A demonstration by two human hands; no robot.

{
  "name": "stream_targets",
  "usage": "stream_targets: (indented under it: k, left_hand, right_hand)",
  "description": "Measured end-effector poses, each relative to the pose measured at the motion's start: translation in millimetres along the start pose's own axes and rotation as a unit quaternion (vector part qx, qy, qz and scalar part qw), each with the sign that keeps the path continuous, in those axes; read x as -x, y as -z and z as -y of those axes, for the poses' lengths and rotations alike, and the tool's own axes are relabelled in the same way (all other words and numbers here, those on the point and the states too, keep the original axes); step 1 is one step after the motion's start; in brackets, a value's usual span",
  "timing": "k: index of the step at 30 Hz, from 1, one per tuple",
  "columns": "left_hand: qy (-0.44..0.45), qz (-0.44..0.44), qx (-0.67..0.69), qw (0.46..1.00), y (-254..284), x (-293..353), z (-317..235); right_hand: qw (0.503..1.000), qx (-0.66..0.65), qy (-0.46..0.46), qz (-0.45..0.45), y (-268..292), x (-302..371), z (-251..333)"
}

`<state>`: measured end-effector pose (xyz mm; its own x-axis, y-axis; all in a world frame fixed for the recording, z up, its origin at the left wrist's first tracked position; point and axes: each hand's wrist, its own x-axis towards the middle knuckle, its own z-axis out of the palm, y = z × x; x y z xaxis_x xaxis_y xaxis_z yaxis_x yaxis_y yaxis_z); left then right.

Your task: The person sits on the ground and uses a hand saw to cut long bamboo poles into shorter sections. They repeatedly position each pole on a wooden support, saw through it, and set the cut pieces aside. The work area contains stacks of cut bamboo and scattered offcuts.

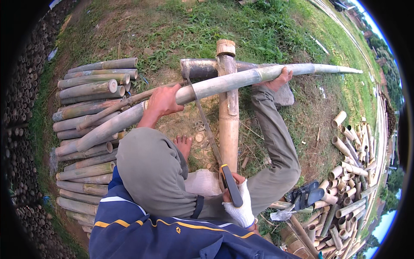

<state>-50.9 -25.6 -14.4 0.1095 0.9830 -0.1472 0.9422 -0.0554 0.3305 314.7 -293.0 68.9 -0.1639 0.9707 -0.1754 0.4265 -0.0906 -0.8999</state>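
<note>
A long grey-green bamboo pole (pixel 219 85) slants across in front of me, resting on a bamboo support (pixel 228 125). My bare left hand (pixel 164 101) is wrapped round the pole, left of the support. In a white knitted glove, my right hand (pixel 239 200) grips the black and orange handle of a handsaw (pixel 208 129). The saw's blade reaches up and crosses the pole just right of my left hand. My right foot (pixel 279 80) touches the pole beyond the support. My left foot (pixel 184 144) is on the ground between my legs.
Cut bamboo lengths (pixel 92 151) lie stacked at left, with a thin stick across them. A dark bamboo crosspiece (pixel 198 68) and a grey stone (pixel 283 96) sit by the support. Short bamboo pieces (pixel 345 185) are heaped at right, beside black sandals (pixel 305 195).
</note>
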Motion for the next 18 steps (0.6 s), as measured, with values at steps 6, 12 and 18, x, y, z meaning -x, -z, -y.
stream_targets:
  k: [6, 12, 18]
  left_hand:
    - [0.027, 0.024, 0.001, 0.999, 15.8, 0.0, -13.8]
    - [0.011, 0.023, 0.016, 1.0, 6.0, 0.0, 3.2]
    - [-0.004, 0.006, 0.0, 1.0, -0.5, 1.5, -2.2]
  right_hand:
    - [0.993, -0.081, 0.085, -0.012, -76.4, -210.1, 1.8]
    - [1.0, -0.026, -0.009, 0.008, -20.2, -58.2, 0.5]
    - [0.999, 0.041, -0.009, 0.002, 15.6, 27.2, 5.4]
